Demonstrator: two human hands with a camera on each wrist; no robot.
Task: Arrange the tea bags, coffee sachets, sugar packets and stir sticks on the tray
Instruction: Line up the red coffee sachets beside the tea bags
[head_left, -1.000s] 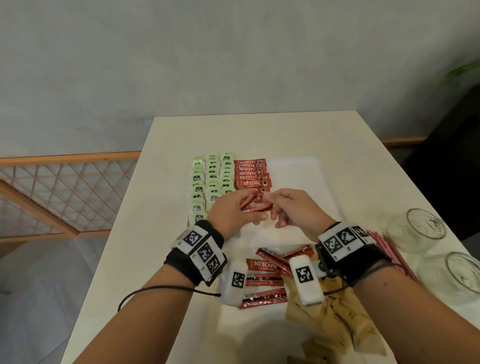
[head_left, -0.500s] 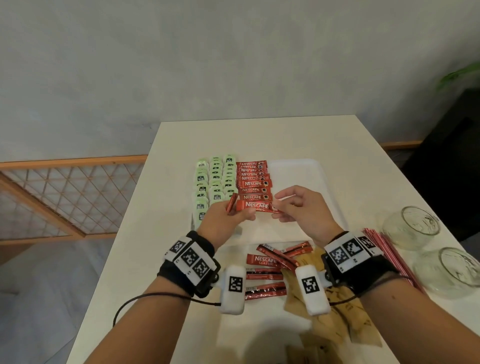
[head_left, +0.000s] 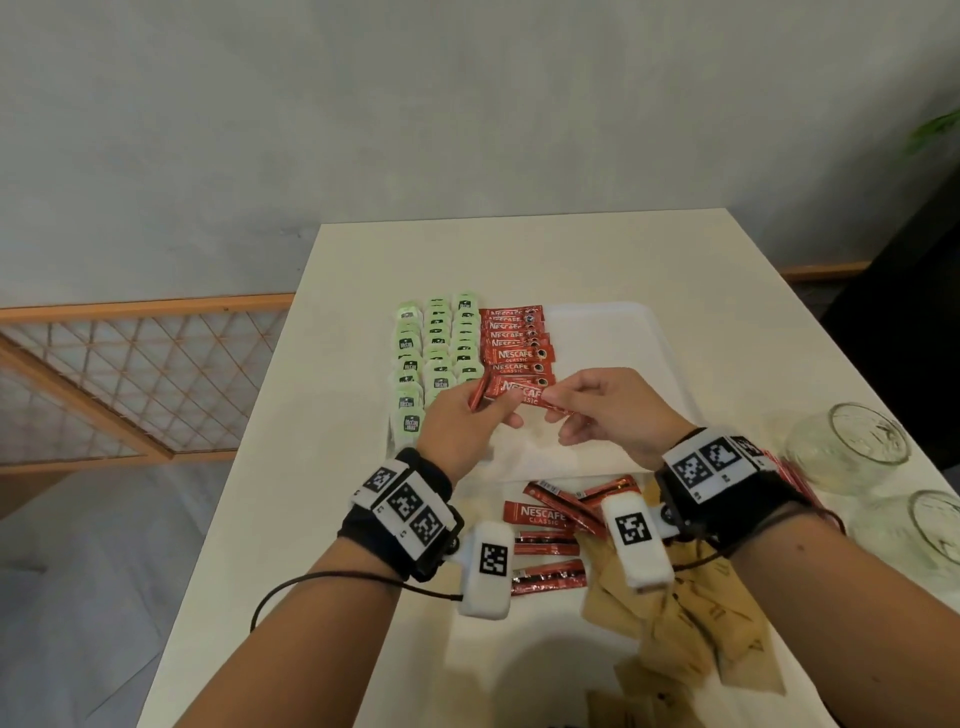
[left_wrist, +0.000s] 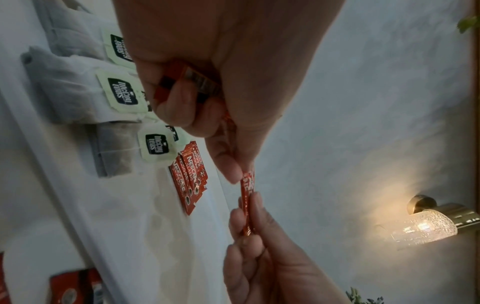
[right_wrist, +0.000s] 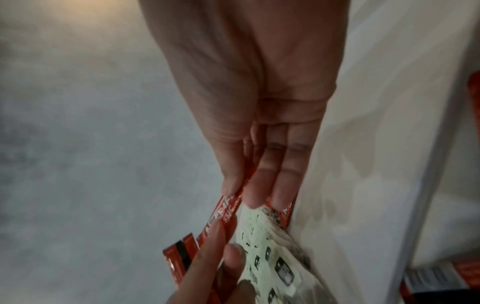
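Over the white tray (head_left: 613, 332), both hands stretch one red coffee sachet (head_left: 524, 395) flat just below the column of coffee sachets (head_left: 514, 343). My left hand (head_left: 506, 410) pinches its left end (left_wrist: 246, 189) and keeps another red sachet (left_wrist: 192, 82) curled in the palm. My right hand (head_left: 556, 410) pinches the right end (right_wrist: 223, 214) between thumb and fingers. Green-tagged tea bags (head_left: 436, 353) lie in three columns on the tray's left side.
Loose coffee sachets (head_left: 540, 514) lie on the table in front of the tray. Brown sugar packets (head_left: 691, 623) are heaped at the front right. Red stir sticks (head_left: 795, 478) and two glasses (head_left: 852, 447) sit on the right.
The hands were bunched together over the sachets a second ago. They have drawn apart, and one sachet is now stretched flat between them below the coffee column.
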